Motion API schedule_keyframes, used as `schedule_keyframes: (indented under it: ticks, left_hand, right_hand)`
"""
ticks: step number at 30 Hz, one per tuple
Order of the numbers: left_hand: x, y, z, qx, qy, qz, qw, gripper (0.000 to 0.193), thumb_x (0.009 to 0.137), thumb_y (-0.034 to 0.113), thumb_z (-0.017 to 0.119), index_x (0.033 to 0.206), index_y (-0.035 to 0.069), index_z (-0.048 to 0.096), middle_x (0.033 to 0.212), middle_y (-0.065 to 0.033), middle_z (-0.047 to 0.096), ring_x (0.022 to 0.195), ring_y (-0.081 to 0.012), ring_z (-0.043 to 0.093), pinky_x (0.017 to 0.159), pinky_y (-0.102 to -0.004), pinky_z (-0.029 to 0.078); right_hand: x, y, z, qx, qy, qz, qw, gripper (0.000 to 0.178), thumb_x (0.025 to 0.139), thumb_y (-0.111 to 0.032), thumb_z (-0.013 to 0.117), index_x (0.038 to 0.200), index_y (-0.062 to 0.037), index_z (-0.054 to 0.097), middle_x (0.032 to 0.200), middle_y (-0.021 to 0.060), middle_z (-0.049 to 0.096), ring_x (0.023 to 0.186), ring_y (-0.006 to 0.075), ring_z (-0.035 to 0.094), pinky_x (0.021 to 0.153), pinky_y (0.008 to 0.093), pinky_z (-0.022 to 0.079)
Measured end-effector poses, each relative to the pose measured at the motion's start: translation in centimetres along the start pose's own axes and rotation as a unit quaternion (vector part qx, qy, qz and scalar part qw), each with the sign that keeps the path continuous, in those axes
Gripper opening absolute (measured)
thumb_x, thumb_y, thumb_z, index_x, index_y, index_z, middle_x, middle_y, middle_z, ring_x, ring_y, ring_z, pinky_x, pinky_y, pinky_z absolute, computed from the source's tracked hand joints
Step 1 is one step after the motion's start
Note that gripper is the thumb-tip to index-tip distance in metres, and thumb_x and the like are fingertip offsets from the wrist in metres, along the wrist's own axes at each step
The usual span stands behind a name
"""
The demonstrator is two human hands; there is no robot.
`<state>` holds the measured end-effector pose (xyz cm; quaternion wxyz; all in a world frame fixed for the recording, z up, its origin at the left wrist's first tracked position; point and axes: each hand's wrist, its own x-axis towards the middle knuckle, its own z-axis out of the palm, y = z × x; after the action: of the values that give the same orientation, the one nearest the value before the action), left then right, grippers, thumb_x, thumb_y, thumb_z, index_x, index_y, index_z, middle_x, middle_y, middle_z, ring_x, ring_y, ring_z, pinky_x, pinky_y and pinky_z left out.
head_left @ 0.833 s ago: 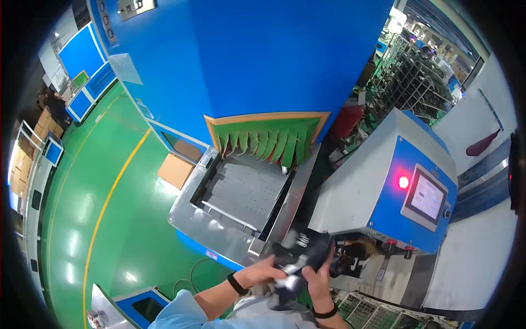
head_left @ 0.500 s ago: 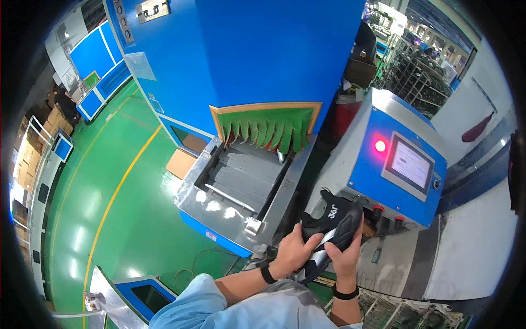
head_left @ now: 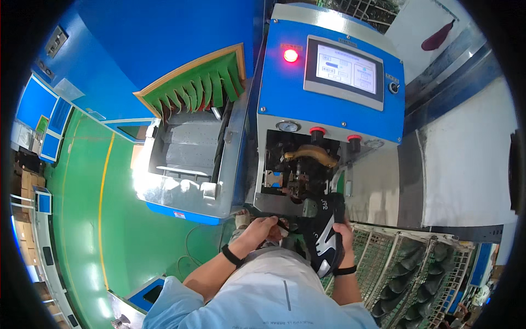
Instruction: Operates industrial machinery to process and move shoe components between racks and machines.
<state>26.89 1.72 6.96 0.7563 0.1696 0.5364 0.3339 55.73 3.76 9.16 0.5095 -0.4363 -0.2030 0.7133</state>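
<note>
**Shoe (head_left: pixel 324 233) in the right hand (head_left: pixel 344 236), just short of the machine (head_left: pixel 329 107)**

Largest first: blue cabinet (head_left: pixel 170 44), ahead and to the left of both hands. The machine next, straight beyond the right hand, its dark opening low and facing the shoe. Wire rack (head_left: pixel 368 249) to the right of the right hand. Grey bed (head_left: pixel 189 145) beyond the left hand (head_left: pixel 264 230), running under a green curtain (head_left: pixel 192 88).

Shoe: black, white and silver panels, sole side toward the right palm, one end pointing at the opening. Whether that end touches the machine, cannot tell. It lies between the hands, closer to the right.

Right hand: closed around the shoe's outer side. Left hand: fingers curled, nearly closed, short of the shoe's left side; a dark scrap shows by the fingertips, hold uncertain.

Handling, my guess: light, not fragile. Upper soft, likely to give if squeezed; sole firmer, with some bend. Glossy panels may slip a little. Best hold: along the sole edge with the palm, other hand steadying the opposite side, fingertips well back from the opening.
</note>
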Motion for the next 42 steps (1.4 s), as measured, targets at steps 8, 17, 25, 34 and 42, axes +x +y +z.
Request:
schedule_keyframes:
  ticks: [8,17,25,34,42]
  left_hand:
    - [0.8,-1.8,-2.6,0.519,-0.023,0.200,0.831,0.036,0.100,0.037,0.054,0.105,0.006,0.071,0.097,-0.0176,0.073,0.095,-0.0366,0.070,0.083,-0.0449,0.054]
    - [10.1,-15.2,-19.8,0.485,0.122,0.104,0.860,0.033,0.098,0.033,0.056,0.103,0.006,0.074,0.096,-0.0161,0.075,0.091,-0.0321,0.072,0.081,-0.0441,0.054]
    - [4.7,-24.3,-33.3,0.607,0.164,-0.151,0.763,0.049,0.098,0.041,0.053,0.099,-0.003,0.072,0.106,-0.0291,0.071,0.100,-0.0454,0.068,0.087,-0.0513,0.054]
    - [8.3,-14.7,-24.7,0.463,0.160,0.055,0.870,0.040,0.098,0.035,0.055,0.107,-0.001,0.071,0.101,-0.0237,0.074,0.100,-0.0438,0.069,0.089,-0.0494,0.055]
    - [6.6,0.4,-9.7,0.190,-0.088,0.015,0.978,0.046,0.101,0.048,0.059,0.122,0.007,0.065,0.104,-0.0153,0.074,0.099,-0.0250,0.072,0.087,-0.0351,0.055]
  right_hand:
    - [5.1,-4.4,4.5,-0.463,0.079,-0.154,0.869,0.092,0.067,-0.014,0.079,0.151,0.0025,0.046,0.127,0.0156,0.068,0.111,0.0200,0.066,0.098,0.0302,0.049]
    - [10.4,-2.3,13.3,-0.770,0.073,-0.090,0.628,0.095,0.074,-0.031,0.075,0.159,-0.0157,0.036,0.138,0.0340,0.048,0.113,0.0493,0.062,0.094,0.0487,0.054]
    - [13.4,-0.5,12.8,-0.797,0.128,-0.107,0.581,0.093,0.081,-0.030,0.071,0.161,-0.0155,0.024,0.134,0.0388,0.042,0.108,0.0560,0.060,0.089,0.0558,0.054]
    - [11.7,0.1,11.9,-0.786,0.174,-0.144,0.575,0.094,0.085,-0.033,0.074,0.161,-0.0103,0.022,0.134,0.0419,0.037,0.097,0.0559,0.063,0.085,0.0550,0.055]
    - [3.7,3.2,10.2,-0.721,0.145,-0.323,0.596,0.092,0.076,-0.027,0.082,0.155,-0.0101,0.037,0.127,0.0374,0.043,0.100,0.0563,0.059,0.082,0.0545,0.055]
